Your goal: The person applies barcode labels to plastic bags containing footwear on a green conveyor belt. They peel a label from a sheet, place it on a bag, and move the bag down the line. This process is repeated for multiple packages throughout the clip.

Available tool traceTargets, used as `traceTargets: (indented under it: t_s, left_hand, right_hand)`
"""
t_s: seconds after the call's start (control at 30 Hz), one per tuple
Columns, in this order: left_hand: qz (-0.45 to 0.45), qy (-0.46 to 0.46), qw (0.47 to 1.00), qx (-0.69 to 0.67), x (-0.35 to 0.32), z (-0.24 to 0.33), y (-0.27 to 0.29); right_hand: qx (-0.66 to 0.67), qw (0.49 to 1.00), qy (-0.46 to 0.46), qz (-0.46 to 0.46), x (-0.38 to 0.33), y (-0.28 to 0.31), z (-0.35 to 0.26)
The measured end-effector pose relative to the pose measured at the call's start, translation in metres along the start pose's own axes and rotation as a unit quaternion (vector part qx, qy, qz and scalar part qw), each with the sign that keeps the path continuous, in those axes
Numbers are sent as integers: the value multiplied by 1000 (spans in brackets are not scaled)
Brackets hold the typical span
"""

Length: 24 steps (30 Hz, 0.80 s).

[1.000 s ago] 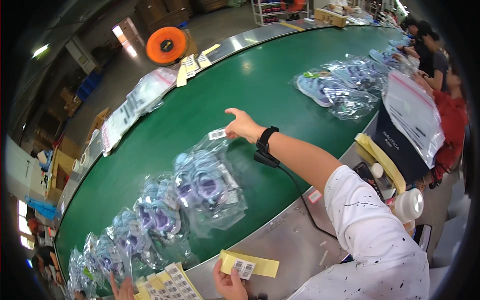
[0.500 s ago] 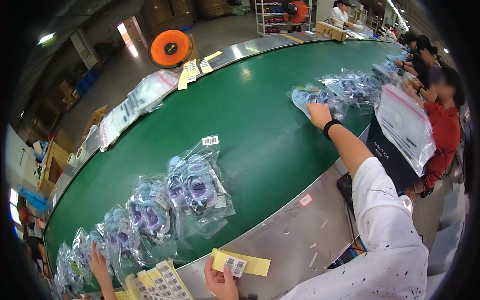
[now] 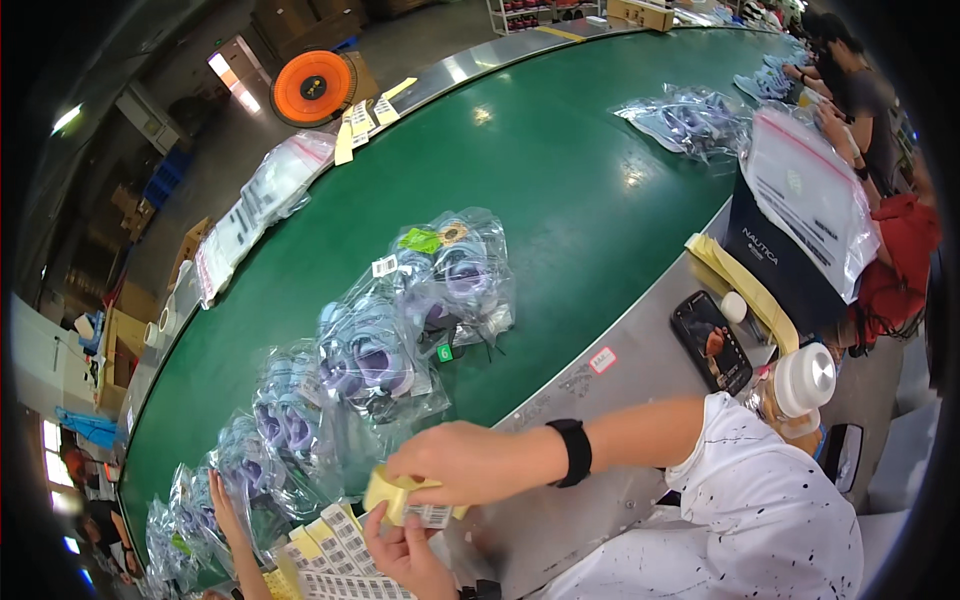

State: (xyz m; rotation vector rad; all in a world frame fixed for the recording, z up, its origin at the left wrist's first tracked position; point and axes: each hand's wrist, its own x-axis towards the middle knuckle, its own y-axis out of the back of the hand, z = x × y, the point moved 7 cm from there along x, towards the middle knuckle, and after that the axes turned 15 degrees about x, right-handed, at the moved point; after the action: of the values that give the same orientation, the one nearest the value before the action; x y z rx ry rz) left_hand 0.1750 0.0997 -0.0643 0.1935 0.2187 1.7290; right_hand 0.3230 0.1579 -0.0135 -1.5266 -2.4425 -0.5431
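Near the lower middle, my left hand (image 3: 405, 560) pinches a yellow backing strip with white barcode stickers (image 3: 428, 516). My right hand (image 3: 465, 464), with a black band at the wrist, reaches across above it, its fingers closed on the strip's upper part; its fingertips are partly hidden. Just beyond my hands, a transparent bag with light blue and lilac shoes (image 3: 367, 350) lies on the green belt (image 3: 560, 250). Behind that one sits another bagged pair (image 3: 465, 265) with a green tag. Sheets of barcode stickers (image 3: 340, 550) lie left of my left hand.
More bagged shoes (image 3: 290, 405) line the belt's left, where another person's hand (image 3: 230, 510) reaches in. On the right are a phone (image 3: 711, 342), a white-lidded bottle (image 3: 803, 382) and a dark box (image 3: 765, 245) with plastic bags. An orange fan (image 3: 313, 88) stands beyond the belt.
My right hand has come back from the far right to the sticker strip at my left hand. The bagged pair it touched now appears beside the near row. The view has shifted.
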Motion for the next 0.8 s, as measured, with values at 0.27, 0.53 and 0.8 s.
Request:
traceTargets:
  t_s: [0.27,0.53,0.8]
  left_hand:
    - [-10,-4,999,53,-2,1,5]
    - [-34,-24,998,42,-4,7,0]
    - [-79,-24,983,165,2,2,4]
  right_hand:
    - [104,994,-1,45,-23,-8,6]
    - [98,992,-19,73,-30,0,1]
    - [68,988,54,127,-39,3,7]
